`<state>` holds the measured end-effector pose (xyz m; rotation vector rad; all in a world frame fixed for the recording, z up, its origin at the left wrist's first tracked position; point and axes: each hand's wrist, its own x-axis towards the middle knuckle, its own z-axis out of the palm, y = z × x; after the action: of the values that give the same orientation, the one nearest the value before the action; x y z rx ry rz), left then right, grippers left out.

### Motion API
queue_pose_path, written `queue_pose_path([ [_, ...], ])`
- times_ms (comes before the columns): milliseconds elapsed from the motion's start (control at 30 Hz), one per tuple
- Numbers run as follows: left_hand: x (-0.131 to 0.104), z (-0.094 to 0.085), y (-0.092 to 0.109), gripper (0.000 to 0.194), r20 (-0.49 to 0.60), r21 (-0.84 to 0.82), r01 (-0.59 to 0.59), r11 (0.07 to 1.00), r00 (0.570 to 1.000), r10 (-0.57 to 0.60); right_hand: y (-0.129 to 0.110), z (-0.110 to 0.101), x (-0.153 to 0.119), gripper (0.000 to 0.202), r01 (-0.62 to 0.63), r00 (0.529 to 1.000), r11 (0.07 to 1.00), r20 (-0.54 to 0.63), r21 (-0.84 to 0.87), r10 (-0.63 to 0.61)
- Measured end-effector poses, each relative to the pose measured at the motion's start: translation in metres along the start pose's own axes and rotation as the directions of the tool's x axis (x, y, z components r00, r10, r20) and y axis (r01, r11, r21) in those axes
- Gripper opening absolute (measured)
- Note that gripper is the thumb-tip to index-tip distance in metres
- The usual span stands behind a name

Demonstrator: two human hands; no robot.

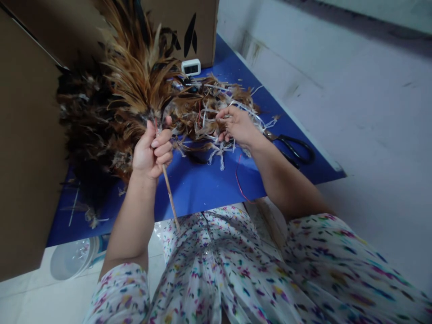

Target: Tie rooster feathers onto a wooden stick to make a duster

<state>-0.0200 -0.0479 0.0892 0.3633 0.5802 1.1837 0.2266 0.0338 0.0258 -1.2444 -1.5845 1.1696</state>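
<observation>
My left hand [153, 150] is wrapped around the thin wooden stick of a feather duster [143, 76], just below its brown feathers. The bare stick [170, 198] slants down toward my lap, and a bit of red thread shows by my thumb. Over a pile of loose brown feathers and white strips [209, 108] hovers my right hand [238, 126], its fingers bent and apart. Some feather tufts lie behind those fingers; whether they touch is unclear. A red thread [238, 177] hangs near the table's front edge.
Black-handled scissors [297, 148] lie right of my right hand on the blue table [199, 189]. Bunches of dark feathers [91, 130] are heaped at left. Behind stand a small white digital display [191, 67] and a cardboard box [202, 27]. A wall borders the right; a bucket [69, 258] is below.
</observation>
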Motion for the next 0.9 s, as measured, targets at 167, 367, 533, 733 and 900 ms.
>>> queue_pose_path([
  [167,0.0,0.001,-0.001,0.051,-0.046,0.054,-0.013,0.998,0.999,0.016,-0.003,-0.001,-0.002,0.021,-0.053,0.997,0.978,-0.042,0.201,0.062],
  [367,0.001,0.0,-0.002,0.054,-0.01,0.044,-0.014,0.999,1.0,0.014,-0.011,0.0,-0.005,0.008,-0.088,0.993,0.925,-0.046,0.369,0.112],
  [533,0.002,-0.001,-0.003,0.054,0.024,0.03,0.0,1.0,1.0,-0.001,-0.014,-0.004,-0.006,0.005,-0.086,0.996,0.906,0.002,0.415,0.094],
  [733,0.004,0.002,-0.01,0.048,-0.013,0.022,0.048,0.999,0.999,-0.048,-0.022,-0.007,-0.014,0.018,-0.036,0.997,0.874,0.079,0.484,-0.003],
  [900,0.007,0.004,-0.023,0.048,-0.025,0.012,0.148,0.989,0.989,-0.147,-0.028,0.005,-0.023,0.024,0.145,0.987,0.887,-0.002,0.438,-0.16],
])
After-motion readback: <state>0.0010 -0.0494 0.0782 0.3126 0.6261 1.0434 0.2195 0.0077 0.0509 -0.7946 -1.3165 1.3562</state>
